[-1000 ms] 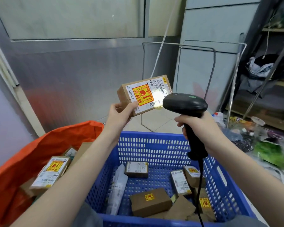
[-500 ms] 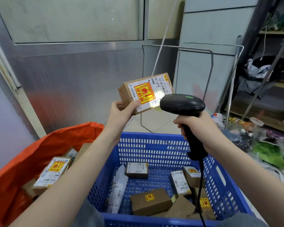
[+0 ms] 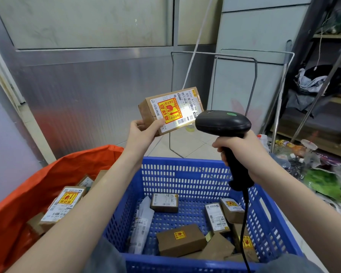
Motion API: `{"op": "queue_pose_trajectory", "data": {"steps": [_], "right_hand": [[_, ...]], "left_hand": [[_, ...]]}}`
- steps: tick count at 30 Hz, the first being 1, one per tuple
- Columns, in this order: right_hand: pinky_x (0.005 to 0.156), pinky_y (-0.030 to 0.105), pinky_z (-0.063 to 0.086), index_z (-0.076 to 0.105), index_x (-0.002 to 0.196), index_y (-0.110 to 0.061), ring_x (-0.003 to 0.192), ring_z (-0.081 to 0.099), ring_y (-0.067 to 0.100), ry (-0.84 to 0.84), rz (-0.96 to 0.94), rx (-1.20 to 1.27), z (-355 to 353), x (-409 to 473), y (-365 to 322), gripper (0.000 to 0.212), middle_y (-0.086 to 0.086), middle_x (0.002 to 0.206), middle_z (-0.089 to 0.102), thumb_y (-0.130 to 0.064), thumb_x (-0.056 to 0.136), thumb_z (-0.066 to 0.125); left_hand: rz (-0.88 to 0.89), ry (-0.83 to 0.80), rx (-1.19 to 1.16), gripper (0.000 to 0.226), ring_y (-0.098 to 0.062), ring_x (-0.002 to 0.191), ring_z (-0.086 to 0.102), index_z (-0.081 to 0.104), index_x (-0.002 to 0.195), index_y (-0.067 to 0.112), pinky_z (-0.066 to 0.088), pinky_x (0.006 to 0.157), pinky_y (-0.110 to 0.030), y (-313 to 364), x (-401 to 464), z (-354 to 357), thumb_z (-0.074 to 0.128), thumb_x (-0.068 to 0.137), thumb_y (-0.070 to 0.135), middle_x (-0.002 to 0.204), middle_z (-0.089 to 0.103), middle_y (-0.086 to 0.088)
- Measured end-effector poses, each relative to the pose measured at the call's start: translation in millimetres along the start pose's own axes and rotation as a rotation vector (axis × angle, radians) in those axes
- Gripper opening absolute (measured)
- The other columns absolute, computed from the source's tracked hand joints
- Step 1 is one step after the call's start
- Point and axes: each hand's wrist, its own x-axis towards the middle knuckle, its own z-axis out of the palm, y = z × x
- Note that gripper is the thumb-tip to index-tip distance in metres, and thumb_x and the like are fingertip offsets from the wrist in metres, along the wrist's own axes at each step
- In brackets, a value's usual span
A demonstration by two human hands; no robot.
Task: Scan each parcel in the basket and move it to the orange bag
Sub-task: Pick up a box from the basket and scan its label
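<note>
While the left hand (image 3: 141,133) pinches a brown parcel (image 3: 170,110) by its near left corner, thumb on the labelled face, the right hand (image 3: 242,152) is wrapped tight round the handle of a black scanner (image 3: 222,125) whose head sits just right of the parcel's lit label. Both are held above the far rim of the blue basket (image 3: 185,174), where several more parcels lie. The orange bag (image 3: 28,186), left of the basket, holds other boxes.

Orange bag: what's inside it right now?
Inside the orange bag a brown parcel with a yellow fragile sticker lies on top, with edges of two or three more cardboard parcels behind it. The left forearm and the bag's folds hide the rest.
</note>
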Motion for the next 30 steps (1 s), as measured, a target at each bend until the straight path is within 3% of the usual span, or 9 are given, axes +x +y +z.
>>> {"op": "queue_pose_trajectory", "data": {"steps": [5, 10, 17, 20, 25, 30], "right_hand": [[0.049, 0.026, 0.041, 0.056, 0.064, -0.006, 0.043, 0.047, 0.019, -0.007, 0.006, -0.012, 1.3, 2.0, 1.4, 0.018, 0.003, 0.043, 0.051, -0.005, 0.081, 0.064], [0.050, 0.027, 0.042, 0.055, 0.060, -0.005, 0.041, 0.046, 0.019, -0.008, -0.004, -0.029, 1.8, 5.4, 4.8, 0.022, 0.005, 0.042, 0.051, -0.006, 0.080, 0.063], [0.053, 0.030, 0.043, 0.058, 0.072, -0.008, 0.045, 0.049, 0.020, 0.003, -0.016, 0.011, 5.4, 8.1, 9.2, 0.012, 0.003, 0.044, 0.052, -0.007, 0.082, 0.064], [0.054, 0.029, 0.043, 0.058, 0.076, -0.013, 0.045, 0.051, 0.018, 0.012, -0.028, 0.028, 11.8, 12.3, 12.5, 0.011, 0.002, 0.045, 0.054, -0.010, 0.083, 0.066], [0.060, 0.029, 0.052, 0.063, 0.096, -0.015, 0.054, 0.060, 0.015, -0.029, -0.025, 0.072, 34.4, 21.2, 15.7, 0.013, 0.006, 0.062, 0.064, -0.015, 0.084, 0.067], [0.063, 0.030, 0.055, 0.062, 0.103, -0.022, 0.060, 0.066, 0.014, -0.094, -0.024, 0.149, 78.5, 34.9, 19.3, 0.022, 0.000, 0.082, 0.069, -0.011, 0.085, 0.067]], "left_hand": [[-0.005, 0.004, -0.004, 0.045, -0.009, 0.094, 0.060, 0.039, 0.120, 0.016, 0.049, 0.079, -0.020, -0.6, 1.5, 1.0, 0.067, 0.087, 0.027, 0.109, 0.057, 0.001], [-0.010, 0.004, 0.007, 0.045, -0.015, 0.105, 0.060, 0.039, 0.121, 0.016, 0.050, 0.091, -0.028, -2.2, 2.6, 0.5, 0.067, 0.087, 0.028, 0.116, 0.058, -0.003], [-0.008, 0.016, 0.026, 0.045, -0.015, 0.105, 0.060, 0.039, 0.121, 0.017, 0.050, 0.092, -0.028, -6.5, 4.9, -2.4, 0.067, 0.087, 0.029, 0.119, 0.059, -0.003], [0.008, 0.028, 0.036, 0.047, -0.011, 0.099, 0.061, 0.040, 0.122, 0.018, 0.050, 0.084, -0.022, -7.9, 6.2, -7.5, 0.068, 0.087, 0.031, 0.120, 0.059, -0.003], [0.030, 0.067, 0.078, 0.054, -0.008, 0.102, 0.060, 0.042, 0.126, 0.016, 0.050, 0.084, -0.020, -12.4, 11.4, -31.9, 0.071, 0.084, 0.034, 0.122, 0.059, -0.002], [0.022, 0.162, 0.129, 0.056, -0.015, 0.111, 0.057, 0.042, 0.125, 0.019, 0.047, 0.101, -0.037, -23.3, 22.4, -71.8, 0.073, 0.082, 0.037, 0.124, 0.059, -0.001]]}}
